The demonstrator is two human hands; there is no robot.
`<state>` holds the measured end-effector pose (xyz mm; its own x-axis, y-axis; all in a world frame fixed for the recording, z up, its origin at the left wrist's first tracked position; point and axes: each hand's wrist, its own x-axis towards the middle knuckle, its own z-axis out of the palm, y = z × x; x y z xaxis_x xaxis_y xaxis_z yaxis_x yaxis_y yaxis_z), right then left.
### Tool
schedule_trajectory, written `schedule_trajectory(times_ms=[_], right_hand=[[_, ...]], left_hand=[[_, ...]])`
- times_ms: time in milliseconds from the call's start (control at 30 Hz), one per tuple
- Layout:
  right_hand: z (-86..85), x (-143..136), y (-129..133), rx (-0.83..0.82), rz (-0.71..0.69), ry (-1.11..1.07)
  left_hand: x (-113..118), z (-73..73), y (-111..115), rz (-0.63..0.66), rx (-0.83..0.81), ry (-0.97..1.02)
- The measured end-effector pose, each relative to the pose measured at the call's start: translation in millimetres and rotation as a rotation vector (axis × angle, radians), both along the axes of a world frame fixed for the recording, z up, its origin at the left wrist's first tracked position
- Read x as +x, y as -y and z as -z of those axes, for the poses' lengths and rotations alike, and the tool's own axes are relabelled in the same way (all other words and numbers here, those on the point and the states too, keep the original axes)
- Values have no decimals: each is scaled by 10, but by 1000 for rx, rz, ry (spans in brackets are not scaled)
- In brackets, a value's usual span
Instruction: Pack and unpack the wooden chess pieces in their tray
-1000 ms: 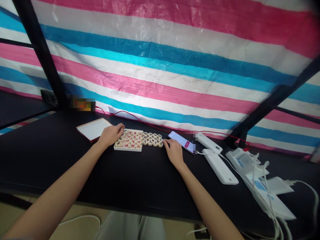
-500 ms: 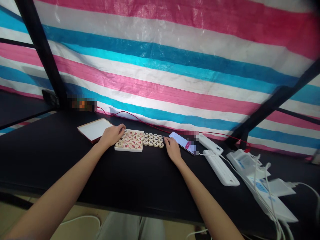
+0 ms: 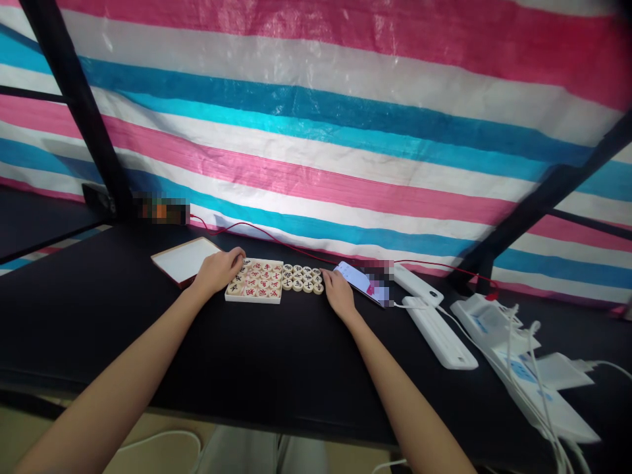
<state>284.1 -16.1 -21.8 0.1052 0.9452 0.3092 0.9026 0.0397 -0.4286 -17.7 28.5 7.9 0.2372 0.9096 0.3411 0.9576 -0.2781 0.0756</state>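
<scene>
A shallow white box [image 3: 253, 299] holds rows of round Chinese chess pieces [image 3: 254, 278], most with red characters and some at the left with black ones. My left hand [image 3: 220, 268] is at its rear left corner, fingers curled over the edge; the fingertips are partly hidden. Against the box's right side lie rows of black-lettered Chinese chess pieces [image 3: 297, 278] on the black table [image 3: 276, 355]. At their right end rests my right hand [image 3: 338, 293], fingers stretched forward and touching the outermost pieces, with nothing seen in its grasp.
The box lid [image 3: 185, 259] lies inside up behind my left hand. Right of my right hand are a lit phone [image 3: 364, 284], white power banks [image 3: 437, 332] and a power strip [image 3: 523, 368] with tangled cables. A red cable [image 3: 276, 238] runs along the striped sheet [image 3: 316, 151].
The camera view has shifted slightly. My right hand has moved a little closer against the right end of the loose pieces. My left hand stays at the box corner.
</scene>
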Motion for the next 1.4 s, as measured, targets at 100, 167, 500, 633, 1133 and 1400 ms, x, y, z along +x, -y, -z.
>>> schedule_trajectory(times_ms=[100, 167, 500, 633, 1133, 1400], right_hand=[[-6, -5, 10, 10, 4, -3], [-2, -6, 10, 21, 5, -8], [-106, -18, 212, 106, 43, -25], [-226, -31, 446, -31, 108, 37], [-251, -107, 548, -172, 8, 21], [-244, -104, 556, -168, -5, 1]], left_hand=[[-1, 5, 4, -8, -5, 4], [1, 4, 8, -7, -12, 8], [-10, -13, 13, -11, -4, 18], [-21, -17, 15, -8, 4, 28], [-29, -3, 28, -7, 6, 31], [-26, -1, 23, -5, 15, 29]])
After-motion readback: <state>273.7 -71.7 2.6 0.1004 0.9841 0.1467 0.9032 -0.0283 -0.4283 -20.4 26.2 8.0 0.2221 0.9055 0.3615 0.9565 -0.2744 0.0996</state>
